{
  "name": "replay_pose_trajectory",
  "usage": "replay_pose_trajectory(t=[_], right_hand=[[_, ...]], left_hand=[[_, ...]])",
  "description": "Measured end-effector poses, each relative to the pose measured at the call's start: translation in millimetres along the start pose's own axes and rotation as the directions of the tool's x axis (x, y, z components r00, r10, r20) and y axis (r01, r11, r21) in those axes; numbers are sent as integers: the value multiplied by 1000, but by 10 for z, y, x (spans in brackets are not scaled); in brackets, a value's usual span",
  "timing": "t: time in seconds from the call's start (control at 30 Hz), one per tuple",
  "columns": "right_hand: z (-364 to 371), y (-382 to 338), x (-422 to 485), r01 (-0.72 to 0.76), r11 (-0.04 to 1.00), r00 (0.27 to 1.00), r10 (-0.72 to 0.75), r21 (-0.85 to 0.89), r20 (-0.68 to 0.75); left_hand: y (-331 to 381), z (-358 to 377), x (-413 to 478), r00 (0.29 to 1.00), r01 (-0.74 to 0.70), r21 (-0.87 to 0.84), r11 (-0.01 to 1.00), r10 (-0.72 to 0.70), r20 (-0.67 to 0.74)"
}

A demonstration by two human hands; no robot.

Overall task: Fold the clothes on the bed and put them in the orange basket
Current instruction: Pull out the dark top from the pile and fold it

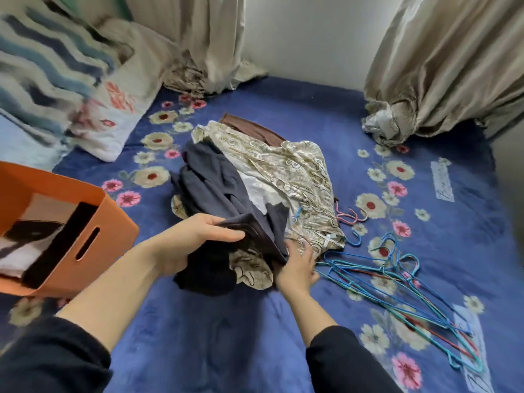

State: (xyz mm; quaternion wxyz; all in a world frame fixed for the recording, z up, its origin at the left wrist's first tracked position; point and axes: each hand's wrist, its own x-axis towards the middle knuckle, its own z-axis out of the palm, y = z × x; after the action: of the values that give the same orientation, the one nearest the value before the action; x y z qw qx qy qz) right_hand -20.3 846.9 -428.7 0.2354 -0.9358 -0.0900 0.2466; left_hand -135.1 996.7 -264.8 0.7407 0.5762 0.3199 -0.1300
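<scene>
Clothes (256,165) lie unfolded in a heap on the bed (226,336), just beyond my hands. From where I steer this, most of the job looks to be ahead.

The orange basket (113,222) sits on the bed close to the left of my left hand. It already holds what appear to be a few folded pieces (17,251), light and dark, so I judge a first batch done.

In the heap I count at least three items. A patterned gold garment (297,171) spreads beyond my right hand, and a navy garment (209,188) is draped over its near side. A brown garment (249,127) peeks out at the far edge.

A tangle of wire hangers (397,279) lies just right of my right hand, with no clothes on them.

My left hand (195,239) grips a bunched fold of the navy garment, fingers curled round the cloth. My right hand (297,268) reaches in under that garment's lower edge against the patterned fabric. I cannot tell whether it has taken hold.

The navy piece looks next for folding.
</scene>
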Motion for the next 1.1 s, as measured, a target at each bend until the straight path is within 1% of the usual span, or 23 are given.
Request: replay_pose_trajectory(t=[0.07, 0.1, 0.13, 0.17, 0.2, 0.23, 0.27, 0.3, 0.33, 0.37, 0.4, 0.47, 0.53, 0.57, 0.63, 0.7, 0.77, 0.8, 0.87, 0.93, 0.97, 1.03, 1.1], right_hand=[[-177, -154, -41, -23, 982, 999, 32, 189, -42], [-355, -297, -85, -3, 948, 998, 21, 318, -54], [-535, -399, -64, -8, 885, 999, 32, 466, -43], [-768, -576, -116, -27, 797, 999, 47, 603, -19], [-983, -714, -149, -43, 711, 998, 57, 702, 3], [-1180, -857, -220, -21, 674, 999, 37, 738, -5], [-1339, -975, -296, 30, 690, 999, -10, 723, -31], [-1466, -1088, -380, 88, 723, 996, -63, 686, -62], [-1605, -1222, -491, 147, 742, 989, -115, 654, -91], [-1743, -1331, -599, 178, 750, 983, -158, 637, -88], [-1890, -1439, -729, 217, 754, 975, -201, 620, -96], [-2191, -1634, -1029, 344, 790, 935, -338, 507, -109], [-2459, -1758, -1275, 427, 823, 893, -449, 376, -33], [-2575, -1804, -1386, 425, 840, 885, -464, 338, 40], [-2795, -1901, -1624, 358, 891, 886, -418, 279, 199], [-3010, -1987, -1793, 291, 939, 883, -337, 184, 327], [-3183, -2066, -1951, 261, 956, 863, -293, 133, 411], [-3275, -2107, -2031, 248, 963, 869, -268, 101, 416], [-3403, -2136, -2095, 211, 977, 916, -201, 10, 346], [-3486, -2111, -2019, 192, 975, 973, -175, -112, 151], [-3493, -2064, -1928, 181, 965, 984, -178, -188, 31], [-3442, -1919, -1747, 134, 935, 962, -203, -328, -184], [-3318, -1749, -1593, 45, 915, 916, -198, -400, -350]], left_hand=[[142, -180, -214, 999, 5, 117, 993, -11, 49], [229, -300, -352, 999, 11, 214, 977, -22, 50], [306, -401, -403, 998, 38, 305, 952, -53, 40], [393, -510, -515, 998, 53, 425, 904, -58, 0], [466, -599, -576, 997, 73, 574, 816, -54, -49], [558, -680, -665, 994, 99, 722, 684, -33, -105], [647, -736, -721, 986, 139, 830, 540, -1, -164], [737, -780, -773, 972, 188, 885, 425, 46, -229], [850, -843, -859, 952, 233, 905, 355, 105, -286], [963, -907, -935, 929, 273, 904, 329, 155, -337], [1078, -993, -1015, 902, 309, 898, 313, 204, -381], [1309, -1228, -1264, 855, 350, 886, 305, 283, -435], [1510, -1457, -1485, 833, 373, 887, 272, 323, -449], [1614, -1561, -1627, 842, 369, 895, 251, 316, -436], [1797, -1713, -1839, 878, 333, 913, 236, 276, -392], [1972, -1784, -2008, 900, 311, 916, 255, 229, -370], [2129, -1814, -2164, 906, 284, 919, 275, 237, -351], [2214, -1803, -2226, 903, 266, 923, 278, 262, -339], [2343, -1789, -2276, 898, 223, 926, 305, 305, -317], [2417, -1781, -2251, 882, 189, 932, 309, 364, -300], [2434, -1790, -2195, 868, 179, 933, 312, 396, -300], [2403, -1838, -1988, 818, 195, 935, 297, 476, -322], [2284, -1880, -1725, 732, 245, 933, 263, 581, -356]])
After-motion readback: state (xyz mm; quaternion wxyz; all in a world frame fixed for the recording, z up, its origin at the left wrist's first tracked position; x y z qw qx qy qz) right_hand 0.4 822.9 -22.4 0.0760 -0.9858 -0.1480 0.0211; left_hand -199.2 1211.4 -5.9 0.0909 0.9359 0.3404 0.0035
